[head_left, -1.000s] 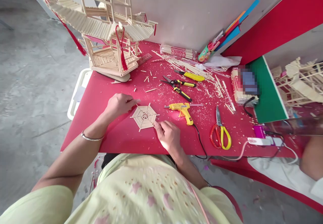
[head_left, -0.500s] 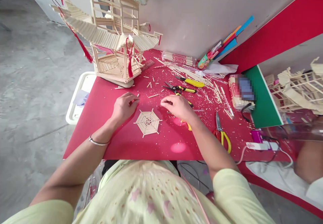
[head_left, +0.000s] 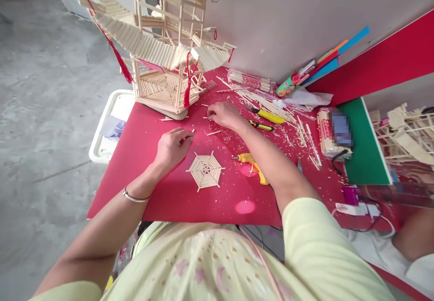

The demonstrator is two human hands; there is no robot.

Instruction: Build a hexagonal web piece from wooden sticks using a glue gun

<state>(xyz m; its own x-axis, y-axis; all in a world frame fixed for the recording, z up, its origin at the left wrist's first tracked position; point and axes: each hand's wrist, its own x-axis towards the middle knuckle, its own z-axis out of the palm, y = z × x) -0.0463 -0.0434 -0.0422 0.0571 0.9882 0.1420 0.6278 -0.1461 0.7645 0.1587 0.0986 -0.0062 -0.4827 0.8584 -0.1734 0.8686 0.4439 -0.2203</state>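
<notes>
A hexagonal web-shaped panel of thin wooden sticks (head_left: 205, 171) lies flat on the red table (head_left: 169, 201). To its upper left, my left hand (head_left: 173, 149) is closed in a pinch, with the pale end of a short wooden stick (head_left: 193, 131) showing at the fingertips. My right hand (head_left: 224, 114) reaches farther up the table, fingertips down and together among short cut sticks. What they grip, if anything, is hidden. One loose short stick (head_left: 213, 133) lies just below that hand. Beneath my right forearm is a yellow glue gun (head_left: 249, 158).
A tiered stick-built pagoda (head_left: 166, 88) with red tassels stands at the back left. Loose sticks (head_left: 257, 100), a yellow utility knife (head_left: 269, 115) and stick packs (head_left: 327, 134) lie to the right. A white power strip (head_left: 352, 209) and another person's arm (head_left: 415, 233) are at far right.
My right hand has moved up and left to the short cut sticks, uncovering the glue gun. My left hand keeps its pinch beside the panel. The whole view has shifted slightly.
</notes>
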